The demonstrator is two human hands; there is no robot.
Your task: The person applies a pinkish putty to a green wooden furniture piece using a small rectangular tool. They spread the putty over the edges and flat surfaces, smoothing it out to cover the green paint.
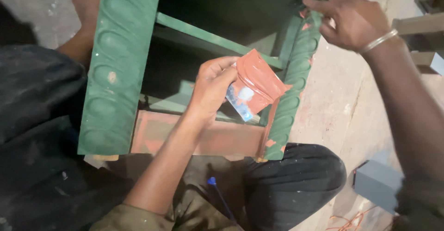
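My left hand [210,90] grips a crumpled packet [254,85] smeared with red-brown paste, with a bluish patch at its lower end. It is held over a green painted wooden frame [208,36]. My right hand [354,20], a metal bangle on its wrist, rests its fingertips on the top of the frame's right carved post [296,78], index finger stretched out. Red-brown patches show on that post near the fingers and at its lower end. The left carved post [118,69] stands untouched.
A red-brown smeared rail [157,134] crosses the frame's near end, above my dark-trousered knee [296,180]. A thin stick with a blue tip [213,183] lies on my lap. A grey box [377,184] and orange wire [347,221] sit on the concrete floor; a bare foot [85,2] shows top left.
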